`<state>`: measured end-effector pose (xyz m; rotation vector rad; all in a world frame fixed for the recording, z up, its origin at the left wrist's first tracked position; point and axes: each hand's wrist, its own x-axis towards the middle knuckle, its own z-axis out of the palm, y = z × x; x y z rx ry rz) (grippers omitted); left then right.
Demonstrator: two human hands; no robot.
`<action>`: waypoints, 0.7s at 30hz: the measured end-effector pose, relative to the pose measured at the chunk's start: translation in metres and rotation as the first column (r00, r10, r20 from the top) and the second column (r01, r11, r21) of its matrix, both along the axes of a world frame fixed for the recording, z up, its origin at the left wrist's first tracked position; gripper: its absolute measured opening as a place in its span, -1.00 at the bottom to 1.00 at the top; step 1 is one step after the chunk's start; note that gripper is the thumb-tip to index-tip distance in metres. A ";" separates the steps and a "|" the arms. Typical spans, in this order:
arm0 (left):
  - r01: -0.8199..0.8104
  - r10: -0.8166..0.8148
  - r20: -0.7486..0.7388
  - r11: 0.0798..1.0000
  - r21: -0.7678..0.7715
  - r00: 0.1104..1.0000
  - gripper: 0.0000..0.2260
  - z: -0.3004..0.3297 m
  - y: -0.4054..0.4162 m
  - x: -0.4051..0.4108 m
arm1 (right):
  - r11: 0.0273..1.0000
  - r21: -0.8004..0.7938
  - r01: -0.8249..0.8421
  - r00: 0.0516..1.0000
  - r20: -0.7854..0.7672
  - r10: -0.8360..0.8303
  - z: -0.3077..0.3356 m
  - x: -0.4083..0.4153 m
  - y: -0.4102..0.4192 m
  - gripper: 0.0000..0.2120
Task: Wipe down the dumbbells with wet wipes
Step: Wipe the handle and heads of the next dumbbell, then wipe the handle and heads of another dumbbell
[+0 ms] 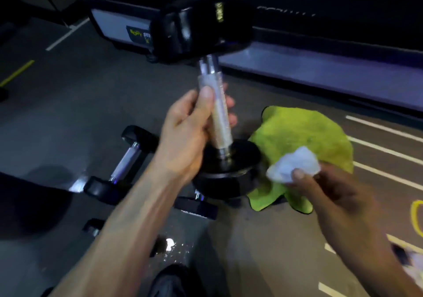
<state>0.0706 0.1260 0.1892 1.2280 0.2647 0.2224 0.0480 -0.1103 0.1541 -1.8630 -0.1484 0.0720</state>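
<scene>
Holding dumbbell (215, 104) upright on end, left hand (190, 132) curled round knurled handle. Right hand (329, 189) pinching crumpled wet wipe (293, 166), just right of lower head, above green cloth (304, 134). Mid-wipe, probably. Next: bring wipe onto handle or head; steady tilt. More dumbbells (128, 159) on floor below left hand.

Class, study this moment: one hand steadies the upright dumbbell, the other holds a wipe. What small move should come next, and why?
Probably bring the right hand with the wet wipe across to the dumbbell handle. The left hand already grips it upright on the green cloth, while the wipe is off the metal.
</scene>
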 end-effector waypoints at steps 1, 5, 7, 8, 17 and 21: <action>-0.025 0.028 -0.050 0.997 0.067 0.998 -0.70 -0.005 0.016 -0.010 | 0.998 -0.001 -0.067 0.997 -0.045 0.067 -0.008 -0.006 0.007 -0.85; -0.039 0.120 -0.228 0.943 0.332 0.966 -0.77 -0.045 0.078 -0.031 | 0.981 0.034 -0.191 0.967 -0.165 0.194 -0.043 -0.019 0.035 -0.68; -0.020 0.160 -0.298 0.906 0.424 0.941 -0.80 -0.071 0.104 -0.031 | 0.973 0.008 -0.230 0.950 -0.213 0.227 -0.060 -0.023 0.044 -0.69; 0.009 0.171 -0.344 0.886 0.463 0.924 -0.79 -0.084 0.114 -0.028 | 0.969 -0.007 -0.246 0.944 -0.226 0.238 -0.069 -0.025 0.047 -0.78; 0.114 0.195 -0.623 0.900 0.421 0.757 -0.77 -0.188 0.149 0.013 | 0.960 0.035 -0.279 0.880 -0.390 0.271 -0.099 -0.032 0.066 -0.93; 0.172 0.146 -0.701 0.916 0.362 0.698 -0.75 -0.216 0.151 0.032 | 0.972 0.055 -0.229 0.893 -0.385 0.232 -0.101 -0.023 0.069 -0.92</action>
